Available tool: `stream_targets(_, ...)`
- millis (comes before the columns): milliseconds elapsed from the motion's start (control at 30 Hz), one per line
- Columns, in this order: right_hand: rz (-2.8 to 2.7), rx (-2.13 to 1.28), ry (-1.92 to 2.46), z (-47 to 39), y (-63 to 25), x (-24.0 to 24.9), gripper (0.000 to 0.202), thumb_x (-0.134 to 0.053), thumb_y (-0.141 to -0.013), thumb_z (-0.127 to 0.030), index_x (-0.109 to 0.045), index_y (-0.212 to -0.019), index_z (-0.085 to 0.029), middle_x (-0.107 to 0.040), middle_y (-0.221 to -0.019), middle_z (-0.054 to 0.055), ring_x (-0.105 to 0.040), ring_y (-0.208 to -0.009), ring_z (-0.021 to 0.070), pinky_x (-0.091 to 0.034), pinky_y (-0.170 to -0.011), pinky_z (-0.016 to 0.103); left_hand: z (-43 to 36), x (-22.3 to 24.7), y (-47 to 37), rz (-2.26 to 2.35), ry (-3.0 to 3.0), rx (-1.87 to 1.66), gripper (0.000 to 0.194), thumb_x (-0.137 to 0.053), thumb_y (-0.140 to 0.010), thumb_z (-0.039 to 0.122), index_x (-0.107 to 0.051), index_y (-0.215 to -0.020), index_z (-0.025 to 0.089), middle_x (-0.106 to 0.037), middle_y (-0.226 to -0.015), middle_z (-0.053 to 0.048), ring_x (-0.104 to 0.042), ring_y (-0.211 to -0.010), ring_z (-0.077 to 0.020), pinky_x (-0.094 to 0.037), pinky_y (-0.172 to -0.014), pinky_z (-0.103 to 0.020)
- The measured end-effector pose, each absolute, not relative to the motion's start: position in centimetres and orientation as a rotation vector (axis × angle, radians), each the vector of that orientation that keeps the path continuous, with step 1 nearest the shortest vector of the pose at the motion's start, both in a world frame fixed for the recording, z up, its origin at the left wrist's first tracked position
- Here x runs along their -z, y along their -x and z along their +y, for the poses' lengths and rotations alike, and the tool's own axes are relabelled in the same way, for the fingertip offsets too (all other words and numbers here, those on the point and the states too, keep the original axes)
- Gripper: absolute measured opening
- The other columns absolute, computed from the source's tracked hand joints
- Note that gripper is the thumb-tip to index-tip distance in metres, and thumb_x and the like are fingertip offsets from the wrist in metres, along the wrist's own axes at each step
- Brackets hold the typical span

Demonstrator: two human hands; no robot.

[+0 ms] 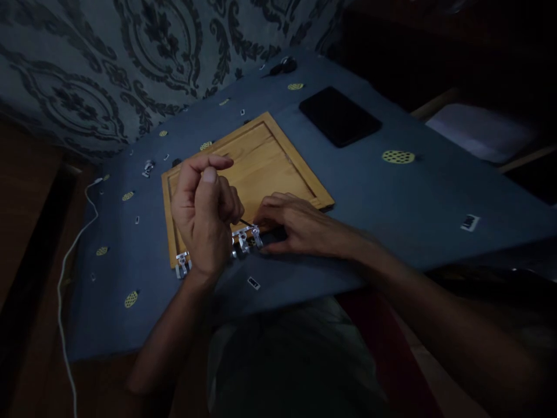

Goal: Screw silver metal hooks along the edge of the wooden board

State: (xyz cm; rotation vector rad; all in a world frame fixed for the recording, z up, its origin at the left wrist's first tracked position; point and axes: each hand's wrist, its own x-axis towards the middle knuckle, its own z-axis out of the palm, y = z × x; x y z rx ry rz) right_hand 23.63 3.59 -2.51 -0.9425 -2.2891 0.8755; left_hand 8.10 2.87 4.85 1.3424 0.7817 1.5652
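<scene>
A wooden cabinet door point(278, 154) with a raised frame lies on the blue cloth, metal hinges along its near edge. My left hand point(206, 215) is closed round a tool, its handle hidden in the fist. The tool's thin dark shaft point(246, 223) slants from the fist to a silver hinge point(256, 235). My right hand point(300, 226) pinches about that hinge at the door's edge, fingertips above and thumb below. Beside the thumb shows a dark shape point(275, 235) I cannot make out. Another hinge point(183, 264) sits at the door's near left corner.
A black tablet-like slab point(339, 116) lies beyond the door, and dark-handled scissors point(285, 65) lie at the back. A loose metal hinge point(148, 168) rests left of the door. A white cable point(63, 278) hangs past the table's left edge. Patterned fabric point(161, 46) borders the far side.
</scene>
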Motion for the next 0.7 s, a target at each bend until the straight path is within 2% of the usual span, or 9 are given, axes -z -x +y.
stream_targets(200,-2.290,-0.855,0.928,3.56,-23.63,2.50,0.033,-0.084,-0.081,-0.039,-0.067,-0.100,-0.019,-0.064,-0.101,0.005,-0.059,-0.095,0.0238,-0.042,-0.088,0.039,2.87,-4.67,-8.05,0.800,-1.343,-1.552,0.015,-0.068,-0.097,0.032,-0.066,-0.086,0.021,-0.029,-0.048,0.011,-0.023,-0.038,-0.0075,-0.029,-0.040,-0.021)
stream_targets(400,-2.284,-0.854,0.922,3.62,-23.67,2.64,0.033,-0.084,-0.082,-0.041,-0.068,-0.100,-0.018,-0.064,-0.100,0.005,-0.058,-0.094,0.0237,-0.042,-0.087,0.038,2.84,-4.46,-8.18,0.768,-1.344,-1.572,0.013,-0.066,-0.098,0.027,-0.067,-0.087,0.020,-0.029,-0.048,0.010,-0.022,-0.039,-0.0073,-0.028,-0.041,-0.021)
stream_targets(700,-2.269,-0.871,0.907,3.58,-23.72,2.75,0.036,-0.081,-0.084,-0.047,-0.065,-0.100,-0.019,-0.065,-0.101,0.005,-0.059,-0.095,0.0241,-0.042,-0.087,0.039,2.80,-4.25,-8.25,0.819,-1.410,-1.558,0.020,-0.067,-0.099,0.038,-0.065,-0.088,0.021,-0.026,-0.049,0.011,-0.026,-0.038,-0.0078,-0.030,-0.039,-0.021)
